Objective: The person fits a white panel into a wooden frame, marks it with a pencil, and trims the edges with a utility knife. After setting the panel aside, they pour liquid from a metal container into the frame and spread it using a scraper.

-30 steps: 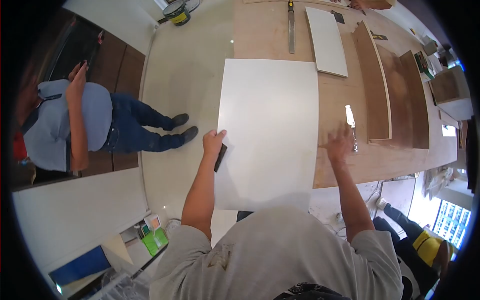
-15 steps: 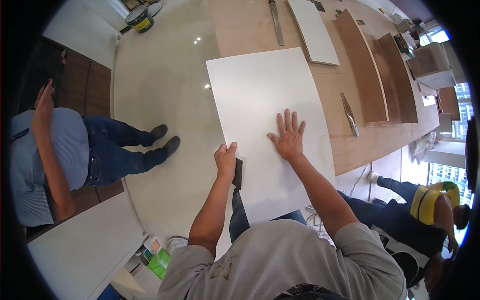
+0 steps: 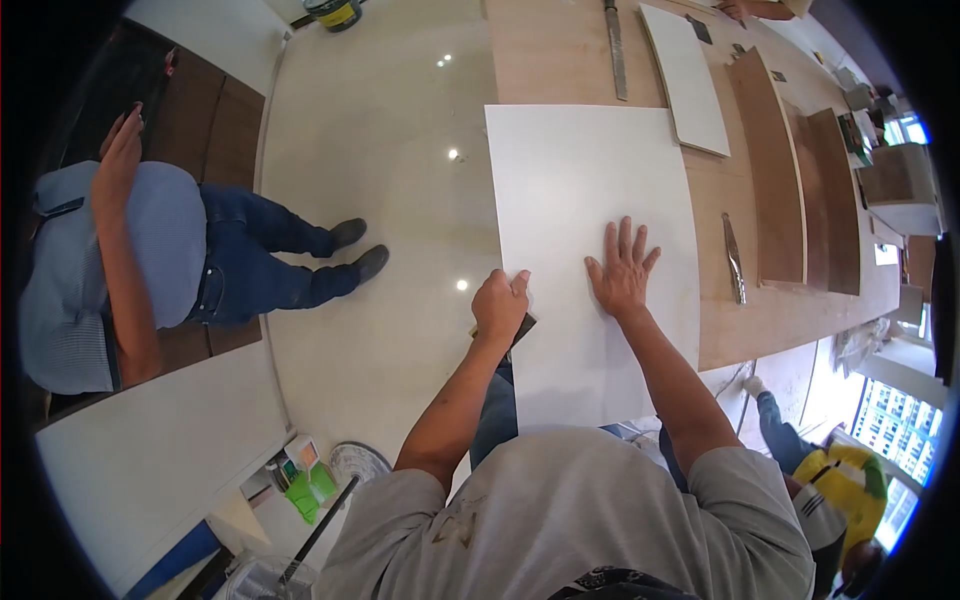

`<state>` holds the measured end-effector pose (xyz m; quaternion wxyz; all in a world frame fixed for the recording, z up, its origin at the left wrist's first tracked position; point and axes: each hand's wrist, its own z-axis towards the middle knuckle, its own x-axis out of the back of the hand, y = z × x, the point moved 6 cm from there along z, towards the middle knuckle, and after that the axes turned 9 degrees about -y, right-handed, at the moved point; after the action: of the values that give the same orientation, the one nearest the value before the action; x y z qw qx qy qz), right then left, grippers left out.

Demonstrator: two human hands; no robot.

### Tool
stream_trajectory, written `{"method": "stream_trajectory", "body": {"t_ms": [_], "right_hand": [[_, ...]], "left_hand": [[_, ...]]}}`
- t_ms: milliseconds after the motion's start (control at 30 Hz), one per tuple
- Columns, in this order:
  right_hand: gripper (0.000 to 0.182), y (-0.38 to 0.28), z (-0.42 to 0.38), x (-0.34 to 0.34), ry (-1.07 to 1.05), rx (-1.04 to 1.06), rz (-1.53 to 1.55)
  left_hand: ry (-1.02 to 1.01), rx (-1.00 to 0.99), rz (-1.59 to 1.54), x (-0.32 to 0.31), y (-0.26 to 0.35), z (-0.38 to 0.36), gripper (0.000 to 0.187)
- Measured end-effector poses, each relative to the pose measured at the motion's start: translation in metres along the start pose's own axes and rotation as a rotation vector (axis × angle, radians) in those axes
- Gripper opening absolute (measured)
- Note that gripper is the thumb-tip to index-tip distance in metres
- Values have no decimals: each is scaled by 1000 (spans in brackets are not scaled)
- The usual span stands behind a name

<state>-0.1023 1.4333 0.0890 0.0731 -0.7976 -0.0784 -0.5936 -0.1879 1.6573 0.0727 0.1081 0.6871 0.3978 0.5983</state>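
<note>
A large white sheet (image 3: pixel 590 180) lies on the plywood table (image 3: pixel 545 50) and overhangs its near edge. My left hand (image 3: pixel 499 305) is closed around a small dark block (image 3: pixel 518 330) held against the sheet's left edge. Flat on the sheet, fingers spread, rests my right hand (image 3: pixel 622 270), a little right of the left hand.
A knife-like tool (image 3: pixel 734 258) lies on the table right of the sheet. Brown boards (image 3: pixel 775 170), a smaller white panel (image 3: pixel 686 75) and a long tool (image 3: pixel 614 48) lie further back. A person in jeans (image 3: pixel 150 250) stands at left; another person (image 3: pixel 835 480) is at lower right.
My right hand left the table edge near the knife-like tool and came to lie flat on the sheet. My left hand slid along the sheet's left edge with the block.
</note>
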Motion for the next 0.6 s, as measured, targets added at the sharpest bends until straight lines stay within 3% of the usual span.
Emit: {"method": "stream_trajectory", "body": {"t_ms": [233, 400, 533, 600], "right_hand": [[81, -94, 85, 27, 57, 292, 111], [88, -125, 151, 48, -12, 224, -35], [88, -116, 179, 52, 24, 164, -99], [87, -116, 183, 48, 75, 159, -94]], "left_hand": [[-135, -35, -33, -9, -15, 19, 50], [-181, 4, -52, -6, -9, 23, 50], [-109, 141, -379, 9, -33, 40, 48], [-148, 492, -942, 6, -72, 62, 47]]}}
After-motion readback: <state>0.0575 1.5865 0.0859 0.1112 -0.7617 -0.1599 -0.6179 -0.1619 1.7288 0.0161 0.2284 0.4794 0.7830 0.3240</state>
